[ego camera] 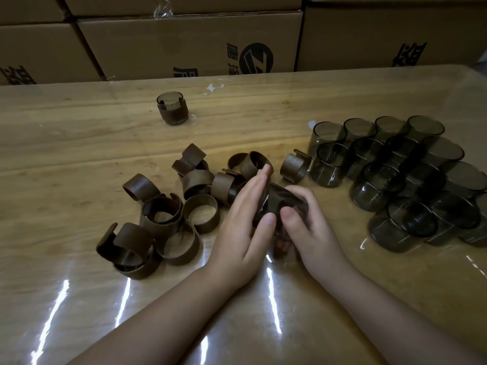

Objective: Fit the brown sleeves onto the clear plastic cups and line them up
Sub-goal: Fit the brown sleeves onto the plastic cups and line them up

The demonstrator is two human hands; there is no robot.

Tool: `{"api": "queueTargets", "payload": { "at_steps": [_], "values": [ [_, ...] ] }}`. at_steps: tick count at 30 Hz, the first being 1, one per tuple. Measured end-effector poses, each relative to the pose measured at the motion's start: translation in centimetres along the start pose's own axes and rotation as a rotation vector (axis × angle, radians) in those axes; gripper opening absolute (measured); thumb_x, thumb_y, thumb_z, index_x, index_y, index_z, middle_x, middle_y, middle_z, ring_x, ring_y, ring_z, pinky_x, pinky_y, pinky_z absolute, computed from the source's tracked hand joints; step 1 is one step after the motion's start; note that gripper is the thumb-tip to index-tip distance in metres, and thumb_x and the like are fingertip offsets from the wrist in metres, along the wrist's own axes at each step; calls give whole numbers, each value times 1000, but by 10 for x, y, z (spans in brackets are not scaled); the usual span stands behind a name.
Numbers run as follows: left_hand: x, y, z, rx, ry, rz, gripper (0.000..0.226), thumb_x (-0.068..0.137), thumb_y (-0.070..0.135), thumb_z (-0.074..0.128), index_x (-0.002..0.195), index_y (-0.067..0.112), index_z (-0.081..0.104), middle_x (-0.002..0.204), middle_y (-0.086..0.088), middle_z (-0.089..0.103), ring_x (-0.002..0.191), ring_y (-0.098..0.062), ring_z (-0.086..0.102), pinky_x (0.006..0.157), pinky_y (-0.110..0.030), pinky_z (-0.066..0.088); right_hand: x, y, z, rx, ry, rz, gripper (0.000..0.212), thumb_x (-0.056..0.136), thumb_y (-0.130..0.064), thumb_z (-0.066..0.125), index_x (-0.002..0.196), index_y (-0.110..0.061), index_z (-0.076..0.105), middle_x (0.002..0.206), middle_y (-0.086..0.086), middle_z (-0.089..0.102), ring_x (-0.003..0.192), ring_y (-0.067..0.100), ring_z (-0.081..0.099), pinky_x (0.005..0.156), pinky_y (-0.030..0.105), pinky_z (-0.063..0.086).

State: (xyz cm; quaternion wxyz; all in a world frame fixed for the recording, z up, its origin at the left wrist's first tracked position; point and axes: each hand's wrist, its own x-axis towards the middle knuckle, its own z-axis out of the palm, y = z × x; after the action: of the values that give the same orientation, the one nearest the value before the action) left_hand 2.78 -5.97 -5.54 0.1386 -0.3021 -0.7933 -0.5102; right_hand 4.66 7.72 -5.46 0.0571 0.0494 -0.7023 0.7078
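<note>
Near the middle of the bench (pixel 79 133), a little toward its near edge, the person holds one smoky clear cup (pixel 283 200) between both hands, with a brown sleeve apparently going onto it; how far the sleeve is seated cannot be told, since the hands cover most of it. The left hand (pixel 242 222) lies flat against the cup's left side, fingers (pixel 259 180) straight and pressed together, probably acting as a stop to push against. The right hand (pixel 308 222) curls around the cup from the right, its thumb on top and its fingers wrapped over the far side, which looks like the grip that steadies or turns it.

The loose brown sleeves (pixel 168 206) lie heaped left of the hands, within easy reach of the left hand, while the bare cups (pixel 395 180) stand packed in rows toward the right edge, handy for the right hand. One finished cup (pixel 172 108), already wearing its sleeve, stands alone toward the far edge, likely the start of the line. Cardboard boxes (pixel 184 43) are stacked behind the far edge.

With so many sleeves and cups still apart, the task seems barely begun.
</note>
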Motion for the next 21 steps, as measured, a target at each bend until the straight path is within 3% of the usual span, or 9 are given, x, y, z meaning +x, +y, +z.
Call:
{"api": "queueTargets", "payload": {
  "at_steps": [3,5,8,11,16,19,21],
  "values": [
    [0,-1,2,10,-7,3,53,98,20,36,144,-5,28,154,-13,30,145,-17,25,117,-25,22,1,3,1,-31,42,-15,42,74,-56,53,108,-33,50,91,-22,65,77,0,62,60,18,50],
    [2,0,3,31,3,34,50,98,14,37,144,-4,28,152,-13,30,144,-18,26,117,-24,22,2,6,2,-26,71,-16,41,75,-56,53,109,-32,50,90,-21,65,76,-1,62,59,16,49],
    [2,0,4,85,6,169,46,95,-1,38,139,-9,34,149,-20,34,142,-27,31,116,-33,27,5,7,1,51,121,31,31,84,-50,51,108,-30,52,77,-9,65,61,7,61,50,22,49],
    [0,0,8,111,-31,277,48,91,-9,40,138,-6,31,150,-16,33,143,-28,31,116,-39,28,8,6,-3,177,172,97,36,87,-51,42,106,-24,54,66,-5,64,52,12,60,46,25,48],
    [1,-3,7,114,0,175,54,94,9,46,145,5,28,152,-8,33,142,-18,31,116,-32,28,8,3,-2,331,122,89,55,79,-63,42,107,-19,60,75,2,70,51,13,59,44,24,46],
    [0,0,2,-68,-62,-81,56,93,33,46,144,26,25,138,-14,51,128,-28,49,107,-46,40,7,1,-4,387,54,105,54,81,-67,43,94,-23,72,67,7,66,48,16,56,45,25,45],
    [-2,2,-1,-134,-72,-129,57,90,40,47,141,32,23,133,0,54,122,-22,54,102,-49,44,6,0,-5,341,17,108,57,80,-65,40,97,-20,70,68,8,65,50,17,56,45,26,45]
  ]
}}
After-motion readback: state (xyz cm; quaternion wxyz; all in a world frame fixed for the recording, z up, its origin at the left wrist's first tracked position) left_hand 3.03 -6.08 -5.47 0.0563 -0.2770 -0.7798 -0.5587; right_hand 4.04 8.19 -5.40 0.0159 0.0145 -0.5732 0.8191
